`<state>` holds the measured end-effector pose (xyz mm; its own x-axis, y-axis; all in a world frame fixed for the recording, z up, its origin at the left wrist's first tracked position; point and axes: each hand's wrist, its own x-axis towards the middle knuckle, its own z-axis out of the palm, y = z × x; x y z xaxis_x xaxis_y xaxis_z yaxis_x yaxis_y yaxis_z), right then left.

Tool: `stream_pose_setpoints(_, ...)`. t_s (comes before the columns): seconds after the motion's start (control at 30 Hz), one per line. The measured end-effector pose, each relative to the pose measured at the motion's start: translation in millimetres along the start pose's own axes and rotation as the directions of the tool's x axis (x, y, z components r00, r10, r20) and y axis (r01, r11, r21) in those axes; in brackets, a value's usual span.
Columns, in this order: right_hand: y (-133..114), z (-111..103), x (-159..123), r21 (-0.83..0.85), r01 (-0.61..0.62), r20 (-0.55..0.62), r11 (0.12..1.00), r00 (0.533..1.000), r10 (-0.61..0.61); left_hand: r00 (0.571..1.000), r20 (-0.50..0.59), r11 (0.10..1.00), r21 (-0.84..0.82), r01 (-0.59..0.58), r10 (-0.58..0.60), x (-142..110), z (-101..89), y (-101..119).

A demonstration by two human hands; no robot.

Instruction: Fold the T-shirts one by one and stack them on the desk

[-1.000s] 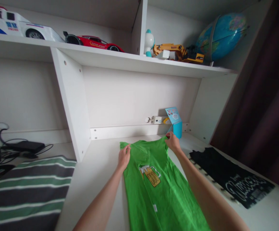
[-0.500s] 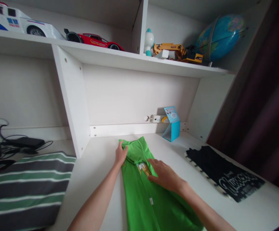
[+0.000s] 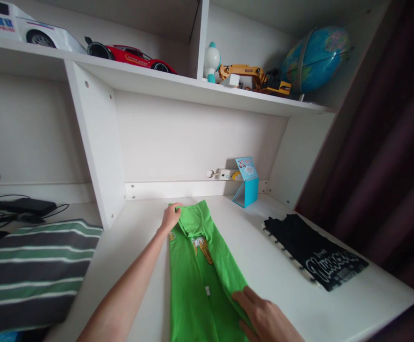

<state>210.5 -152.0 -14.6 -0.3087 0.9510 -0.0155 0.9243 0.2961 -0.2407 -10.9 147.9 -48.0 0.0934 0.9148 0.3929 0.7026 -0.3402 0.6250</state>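
A green T-shirt [image 3: 199, 275] with a beer-mug print lies lengthwise on the white desk [image 3: 274, 266], its right side folded over towards the middle. My left hand [image 3: 170, 217] pinches the shirt's far left corner near the collar. My right hand [image 3: 264, 319] lies flat with fingers stretched out on the folded right edge, low in the view near me.
A black printed shirt [image 3: 317, 254] lies on the desk to the right, a striped garment [image 3: 32, 270] to the left. A blue card stand [image 3: 246, 186] stands at the back wall. Toy cars [image 3: 128, 53], a toy digger and a globe [image 3: 312, 59] sit on the shelf above. Cables lie far left.
My right hand folded the shirt's right side over to the middle, then slid down the fold towards me. My left hand kept its hold at the far corner.
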Motion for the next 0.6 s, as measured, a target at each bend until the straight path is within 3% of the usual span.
stream_pose_setpoints(0.07,-5.9,-12.1,0.0,0.145,0.056,0.095,0.988,0.993,-0.070,1.000,0.025,0.999,0.035,0.019,-0.020,4.5,-0.4,-3.6)
stream_pose_setpoints(0.1,-6.3,-17.2,1.2,0.209,0.062,0.074,0.976,0.994,-0.079,0.999,0.037,0.998,0.055,0.031,-0.033,6.2,-0.9,-5.5)
stream_pose_setpoints(0.2,3.7,-17.1,10.6,0.181,0.083,-0.184,0.980,0.982,-0.050,0.995,0.063,0.990,0.126,0.065,-0.073,8.0,-5.3,-7.9)
stream_pose_setpoints(0.27,17.8,0.4,20.3,0.006,0.173,-0.288,0.985,0.943,-0.164,0.994,0.052,0.979,0.186,0.082,-0.094,5.8,-9.3,-3.9)
stream_pose_setpoints(0.37,41.1,41.0,34.7,-0.230,0.353,-0.309,0.907,0.857,-0.412,0.997,0.014,0.964,0.259,0.065,-0.071,-3.3,-9.1,13.1)
stream_pose_setpoints(0.43,52.6,63.1,40.9,-0.330,0.400,-0.323,0.855,0.803,-0.500,0.997,0.065,0.964,0.261,-0.057,0.042,-11.1,0.1,29.1)
stream_pose_setpoints(0.47,56.2,70.1,42.6,-0.365,0.400,-0.329,0.841,0.789,-0.519,0.982,0.135,0.957,0.240,-0.163,0.133,-14.4,7.7,37.0)
stream_pose_setpoints(0.53,58.5,76.9,43.4,-0.402,0.406,-0.321,0.820,0.777,-0.542,0.904,0.315,0.922,0.164,-0.350,0.287,-17.7,26.4,50.2)
stream_pose_setpoints(0.6,55.1,78.9,41.9,-0.391,0.394,-0.335,0.832,0.781,-0.527,0.838,0.464,0.917,0.120,-0.380,0.287,-15.4,45.5,57.8)
